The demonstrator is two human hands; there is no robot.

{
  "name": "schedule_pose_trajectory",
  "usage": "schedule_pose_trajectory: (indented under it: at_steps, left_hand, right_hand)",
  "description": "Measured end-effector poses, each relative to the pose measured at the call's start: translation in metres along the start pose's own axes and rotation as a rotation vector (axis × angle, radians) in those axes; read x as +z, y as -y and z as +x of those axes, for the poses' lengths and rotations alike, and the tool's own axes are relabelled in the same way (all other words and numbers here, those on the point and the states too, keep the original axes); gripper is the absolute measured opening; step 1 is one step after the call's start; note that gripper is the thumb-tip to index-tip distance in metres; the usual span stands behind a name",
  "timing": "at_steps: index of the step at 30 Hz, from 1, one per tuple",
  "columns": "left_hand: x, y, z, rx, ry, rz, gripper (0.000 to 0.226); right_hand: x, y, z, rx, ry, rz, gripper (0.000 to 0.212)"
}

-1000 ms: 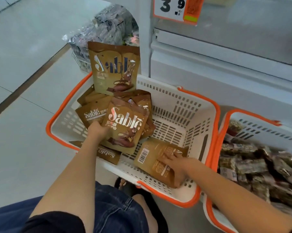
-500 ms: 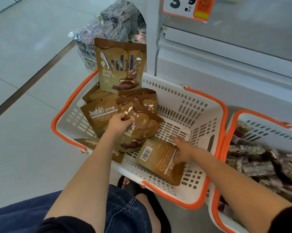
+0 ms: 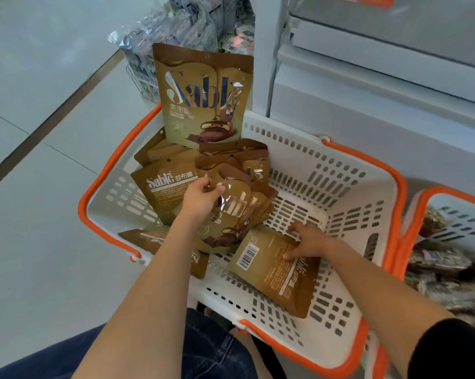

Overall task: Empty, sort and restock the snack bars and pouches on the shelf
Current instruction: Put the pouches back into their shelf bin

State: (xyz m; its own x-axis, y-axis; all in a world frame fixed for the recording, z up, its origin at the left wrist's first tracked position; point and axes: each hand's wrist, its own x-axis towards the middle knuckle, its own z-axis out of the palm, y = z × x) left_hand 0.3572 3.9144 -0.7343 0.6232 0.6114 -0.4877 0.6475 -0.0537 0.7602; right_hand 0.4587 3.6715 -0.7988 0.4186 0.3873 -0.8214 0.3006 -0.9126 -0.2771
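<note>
A person is crouching over a white basket (image 3: 299, 165) with orange rims, sitting on the floor near a white shelf unit (image 3: 367, 86). The left hand (image 3: 200, 199) is curling its fingers and thumb round the top edge of a glossy brown Sablé pouch (image 3: 231, 222), which is lying face up at the front of a pile of pouches (image 3: 176, 170) stacked in the left part of the basket. One tall pouch (image 3: 202, 95) is standing upright at the far left corner, leaning against the basket's wall, its front facing the camera. Another pouch (image 3: 154, 237) is hanging over the near left rim, partly hidden under the left forearm.

The right hand (image 3: 307, 242) is resting on a face-down pouch (image 3: 274, 272) that is lying on the basket floor near the middle, barcode side up; its fingers are spreading fairly straight, the thumb pressing on the pouch and the fingertips reaching its far edge, so the hand is pressing rather than gripping.

To the right, a second basket (image 3: 433, 198) is touching the first and is holding wrapped snack bars (image 3: 444, 272). Silvery packets (image 3: 176, 31) are lying piled on the floor at the far left.
</note>
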Motion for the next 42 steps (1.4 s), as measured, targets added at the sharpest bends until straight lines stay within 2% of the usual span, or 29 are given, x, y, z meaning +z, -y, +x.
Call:
schedule_pose_trajectory:
  at_steps: [4, 8, 12, 15, 18, 22, 28, 31, 35, 38, 40, 42]
  left_hand:
    - [0.002, 0.004, 0.006, -0.008, -0.004, -0.005, 0.035]
    - [0.001, 0.005, 0.006, -0.008, -0.004, -0.032, 0.041]
    - [0.002, 0.003, 0.0, 0.036, 0.006, -0.055, 0.01]
    - [0.002, 0.003, -0.001, 0.052, 0.001, -0.064, 0.007]
    - [0.002, 0.003, -0.002, 0.046, -0.007, -0.068, 0.007]
    - [0.005, 0.002, -0.002, 0.05, -0.005, -0.039, 0.014]
    - [0.008, 0.003, -0.001, 0.029, 0.017, -0.032, 0.023]
    - [0.011, 0.002, -0.003, 0.029, 0.034, -0.02, 0.015]
    - [0.013, 0.003, -0.003, 0.035, 0.045, 0.008, 0.023]
    - [0.015, 0.002, -0.005, 0.025, 0.061, 0.033, 0.022]
    - [0.015, 0.001, -0.007, 0.023, 0.075, 0.032, 0.015]
    - [0.014, -0.001, -0.009, 0.03, 0.092, 0.042, 0.016]
  right_hand:
    - [0.001, -0.003, 0.006, 0.007, 0.046, -0.095, 0.093]
    - [0.001, -0.004, 0.009, 0.036, 0.023, -0.142, 0.099]
    - [0.002, -0.003, 0.011, 0.07, 0.019, -0.281, 0.109]
    - [0.005, -0.001, 0.009, 0.091, 0.021, -0.345, 0.108]
    - [0.004, 0.0, 0.009, 0.105, 0.061, -0.298, 0.11]
    - [0.005, 0.0, 0.008, 0.111, 0.074, -0.088, 0.135]
    - [0.001, -0.002, 0.011, 0.125, 0.133, -0.025, 0.142]
    - [0.005, -0.002, 0.011, 0.116, 0.183, 0.009, 0.129]
    - [0.019, 0.009, 0.003, 0.119, 0.318, -0.01, 0.109]
    - [0.018, 0.014, -0.004, 0.117, 0.401, 0.081, 0.1]
    - [0.012, 0.015, -0.009, 0.096, 0.458, 0.139, 0.108]
    - [0.004, 0.017, -0.019, 0.074, 0.489, 0.284, 0.096]
